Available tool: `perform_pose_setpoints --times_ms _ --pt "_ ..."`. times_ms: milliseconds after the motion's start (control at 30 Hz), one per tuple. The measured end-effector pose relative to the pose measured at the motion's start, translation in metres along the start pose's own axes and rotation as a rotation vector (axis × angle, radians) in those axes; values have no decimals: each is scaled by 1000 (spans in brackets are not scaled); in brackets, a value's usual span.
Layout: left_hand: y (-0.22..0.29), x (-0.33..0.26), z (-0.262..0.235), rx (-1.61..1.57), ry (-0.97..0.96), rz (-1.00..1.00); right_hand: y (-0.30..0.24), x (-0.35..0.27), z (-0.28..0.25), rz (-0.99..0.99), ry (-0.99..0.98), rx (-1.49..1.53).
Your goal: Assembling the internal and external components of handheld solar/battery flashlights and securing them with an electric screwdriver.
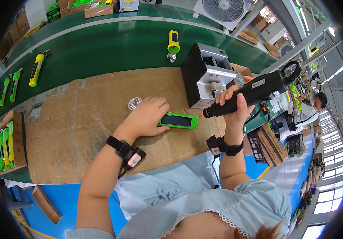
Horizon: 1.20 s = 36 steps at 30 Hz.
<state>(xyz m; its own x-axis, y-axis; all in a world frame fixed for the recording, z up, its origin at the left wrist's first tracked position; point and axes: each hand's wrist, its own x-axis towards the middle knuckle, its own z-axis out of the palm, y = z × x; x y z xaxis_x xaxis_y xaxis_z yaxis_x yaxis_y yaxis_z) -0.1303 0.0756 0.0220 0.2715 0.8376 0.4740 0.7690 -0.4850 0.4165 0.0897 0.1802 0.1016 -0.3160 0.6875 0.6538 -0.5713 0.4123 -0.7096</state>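
Observation:
My left hand (147, 117) is closed around the left part of a green flashlight body (179, 120), which lies on the cardboard with its dark solar panel facing up. A shiny round reflector (135, 103) shows just beyond my left fingers. In my right hand (237, 105) is a black electric screwdriver (255, 89), gripped and slanting down to the left. Its orange-ringed tip is at the right end of the green body; whether they touch I cannot tell. Beyond my right hand stands a black and silver machine (209, 75).
A cardboard sheet (71, 131) covers the near worktop. On the green belt (111, 47) lie a yellow flashlight (173, 42), another yellow one (37, 69) and several green ones. At the left edge stands a box (18, 139) of flashlights. A white fan (223, 10) stands at the back.

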Motion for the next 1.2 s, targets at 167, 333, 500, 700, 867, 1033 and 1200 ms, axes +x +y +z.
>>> perform_pose_setpoints --times_ms 167,333,500,700,867,1033,1200 --pt "1 2 -2 3 -17 7 -6 -2 0 39 -46 57" --pt "1 2 -2 5 -5 19 -1 -5 1 23 -44 32" --pt "2 3 -3 -11 -12 0 9 -5 0 30 -8 28" --pt "0 0 -2 0 -16 -78 32 -9 -5 20 -27 -72" --pt "-3 -1 2 -4 7 -82 37 -12 -5 44 -7 -43" --pt "-4 1 2 -37 -7 -80 38 -14 -7 40 11 -98" --pt "-1 4 -1 -70 -39 -116 36 -12 -13 111 -48 -137"
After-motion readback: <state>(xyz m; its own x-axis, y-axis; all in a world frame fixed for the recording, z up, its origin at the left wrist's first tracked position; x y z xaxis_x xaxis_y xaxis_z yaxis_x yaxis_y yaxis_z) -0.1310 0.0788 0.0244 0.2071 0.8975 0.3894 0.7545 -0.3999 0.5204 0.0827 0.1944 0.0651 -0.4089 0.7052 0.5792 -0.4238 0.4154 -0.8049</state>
